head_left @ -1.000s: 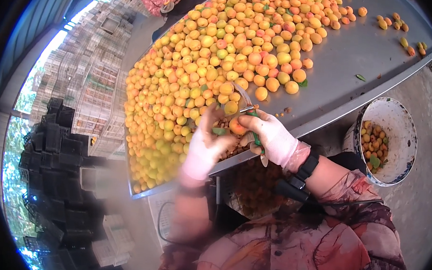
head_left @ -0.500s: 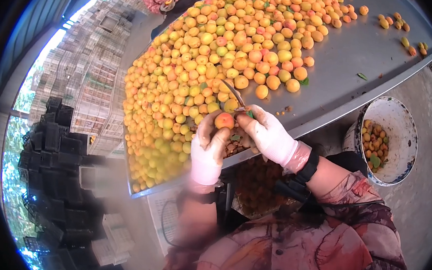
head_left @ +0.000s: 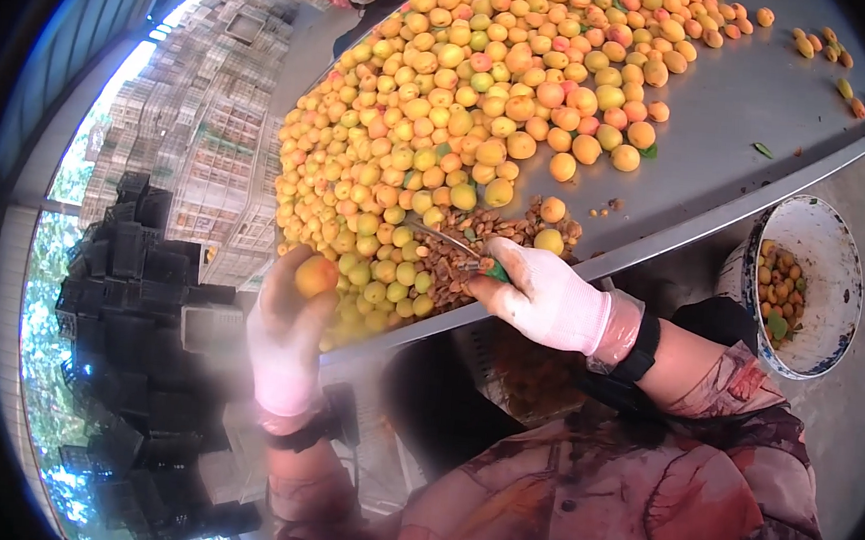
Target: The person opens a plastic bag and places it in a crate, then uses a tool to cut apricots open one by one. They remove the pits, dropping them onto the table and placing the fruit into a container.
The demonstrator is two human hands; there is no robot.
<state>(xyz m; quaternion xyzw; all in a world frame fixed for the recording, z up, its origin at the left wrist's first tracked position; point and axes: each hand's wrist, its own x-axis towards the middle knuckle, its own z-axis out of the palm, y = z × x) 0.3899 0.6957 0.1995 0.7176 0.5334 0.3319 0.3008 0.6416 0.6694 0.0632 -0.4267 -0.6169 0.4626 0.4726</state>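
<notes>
- Pale crates (head_left: 223,175) are stacked high on the floor, well off the left side of the metal table (head_left: 703,128).
- Across the table's left and far parts, a heap of yellow-orange fruit (head_left: 464,102) is spread.
- A white bucket (head_left: 840,253), partly filled with fruit, is set beside the table's near edge, toward the right.
- Brown pieces (head_left: 515,231) are piled on the table just inside its near edge.
- The gloved right hand (head_left: 551,298) is held above the table's near edge, clenched on a knife.
- The gloved left hand (head_left: 282,345) is held by the table's near left corner, thumb and fingers closed around one fruit.
- The green-handled knife (head_left: 493,268) is gripped by its handle, its blade angled over the brown pieces, toward the table's far left.
- The reddish-orange fruit (head_left: 317,276) is pinched at the left fingertips, above the table's left end, well apart from the blade.
</notes>
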